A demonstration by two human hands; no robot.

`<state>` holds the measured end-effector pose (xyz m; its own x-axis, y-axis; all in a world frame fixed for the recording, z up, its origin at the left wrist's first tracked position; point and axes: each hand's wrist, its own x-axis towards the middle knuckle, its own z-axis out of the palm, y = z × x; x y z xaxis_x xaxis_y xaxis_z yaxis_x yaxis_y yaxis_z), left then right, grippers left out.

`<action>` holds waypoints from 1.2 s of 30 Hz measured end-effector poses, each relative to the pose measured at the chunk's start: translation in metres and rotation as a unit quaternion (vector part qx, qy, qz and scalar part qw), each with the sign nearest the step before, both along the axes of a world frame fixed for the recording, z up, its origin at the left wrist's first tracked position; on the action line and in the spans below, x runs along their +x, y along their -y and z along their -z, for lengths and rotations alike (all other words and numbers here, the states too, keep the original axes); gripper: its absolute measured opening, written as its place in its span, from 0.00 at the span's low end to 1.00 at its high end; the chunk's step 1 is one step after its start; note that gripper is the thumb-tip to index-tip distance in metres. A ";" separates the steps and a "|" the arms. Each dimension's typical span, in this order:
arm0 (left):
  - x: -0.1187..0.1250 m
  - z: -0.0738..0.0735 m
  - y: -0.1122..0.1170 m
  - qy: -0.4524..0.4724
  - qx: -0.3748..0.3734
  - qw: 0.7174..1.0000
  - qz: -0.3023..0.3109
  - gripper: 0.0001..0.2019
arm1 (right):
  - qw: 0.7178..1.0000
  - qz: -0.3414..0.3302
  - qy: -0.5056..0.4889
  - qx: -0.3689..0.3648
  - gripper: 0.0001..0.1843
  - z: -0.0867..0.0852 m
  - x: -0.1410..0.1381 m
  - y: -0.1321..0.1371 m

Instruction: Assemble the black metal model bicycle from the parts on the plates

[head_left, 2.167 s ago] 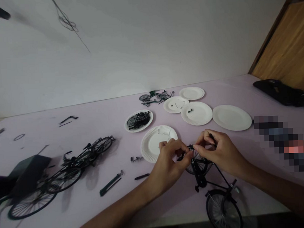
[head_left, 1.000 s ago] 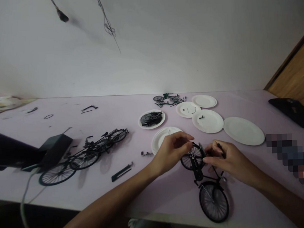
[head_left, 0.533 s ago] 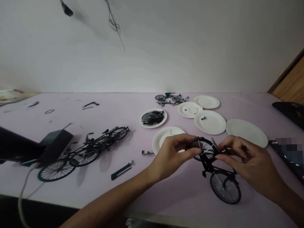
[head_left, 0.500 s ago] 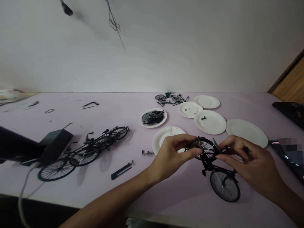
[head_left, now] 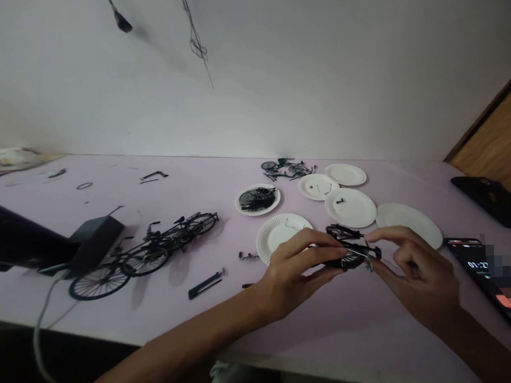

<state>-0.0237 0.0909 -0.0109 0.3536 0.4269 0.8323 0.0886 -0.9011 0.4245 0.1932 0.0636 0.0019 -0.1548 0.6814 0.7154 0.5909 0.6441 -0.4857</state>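
Two hands work at a model bicycle (head_left: 352, 257) held above the table (head_left: 172, 323). The left hand (head_left: 302, 273) grips it, while the curled right hand (head_left: 421, 275) is just beside it, its hold unclear. Paper plates (head_left: 282, 238) lie nearby.

Soft, fairly dim indoor light lies evenly across the wall (head_left: 276, 73) and bench (head_left: 319, 345), with no harsh glare. Faint, blurry shadows fall beside the bicycle (head_left: 144, 260) at left, and the lower left corner sinks nearly black. The wide lens bends the bench edge, the hands (head_left: 298, 274) look slightly soft, and a pixelated blur (head_left: 503, 266) covers part of the right edge.
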 end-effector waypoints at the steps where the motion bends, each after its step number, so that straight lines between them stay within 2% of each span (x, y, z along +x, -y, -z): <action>1: 0.000 0.003 -0.002 -0.013 0.021 1.000 -0.016 0.14 | 1.000 0.012 0.002 0.004 0.25 0.001 0.001 -0.003; 3: -0.001 0.009 -0.007 -0.032 0.060 0.997 -0.044 0.14 | 0.999 0.039 -0.002 -0.020 0.24 0.002 0.002 -0.008; 4: -0.001 0.011 -0.009 -0.040 0.079 0.995 -0.053 0.14 | 0.997 0.049 -0.013 -0.061 0.24 0.002 0.003 -0.010; 6: -0.003 0.012 -0.013 -0.056 0.121 0.989 -0.068 0.14 | 0.975 0.027 -0.066 -0.212 0.25 0.001 0.004 -0.011; 7: -0.003 0.012 -0.014 -0.067 0.142 0.985 -0.073 0.15 | 0.946 -0.010 -0.104 -0.306 0.25 0.001 0.004 -0.012; 9: -0.004 0.008 -0.013 -0.092 0.181 0.975 -0.085 0.15 | 0.861 -0.108 -0.194 -0.458 0.23 0.001 0.004 -0.012; 11: -0.002 0.004 -0.011 -0.120 0.218 0.964 -0.094 0.13 | 0.783 -0.181 -0.281 -0.525 0.20 0.003 0.002 -0.012; 12: -0.001 0.002 -0.010 -0.133 0.235 0.958 -0.095 0.11 | 0.761 -0.196 -0.317 -0.532 0.20 0.005 0.001 -0.012; 13: 0.001 0.000 -0.009 -0.147 0.249 0.952 -0.097 0.10 | 0.750 -0.196 -0.346 -0.529 0.20 0.006 0.000 -0.012; 15: 0.004 -0.002 -0.008 -0.178 0.268 0.942 -0.098 0.08 | 0.752 -0.171 -0.374 -0.515 0.24 0.010 -0.002 -0.014; 17: 0.005 -0.002 -0.011 -0.214 0.277 0.933 -0.087 0.09 | 0.768 -0.138 -0.377 -0.499 0.28 0.015 -0.003 -0.015; 21: 0.000 0.001 -0.017 -0.274 0.263 0.924 -0.042 0.11 | 0.801 -0.094 -0.333 -0.489 0.31 0.021 -0.004 -0.018; 24: -0.002 0.005 -0.017 -0.318 0.243 0.915 -0.053 0.08 | 0.821 -0.068 -0.284 -0.491 0.33 0.024 -0.005 -0.020; 27: -0.001 0.007 -0.015 -0.329 0.239 0.911 -0.074 0.11 | 0.815 -0.082 -0.261 -0.511 0.34 0.025 -0.008 -0.020; 33: -0.003 0.003 -0.012 -0.297 0.184 0.935 -0.055 0.10 | 0.783 -0.115 -0.265 -0.551 0.32 0.024 -0.006 -0.020; 36: -0.005 0.000 -0.010 -0.303 0.159 0.938 -0.059 0.13 | 0.781 -0.124 -0.263 -0.552 0.30 0.023 -0.005 -0.019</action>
<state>-0.0285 0.1010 -0.0110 0.7688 0.2573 0.5855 0.3334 -0.9425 -0.0236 0.1878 0.0829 -0.0209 -0.2624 0.9237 -0.2791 0.0455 -0.2771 -0.9598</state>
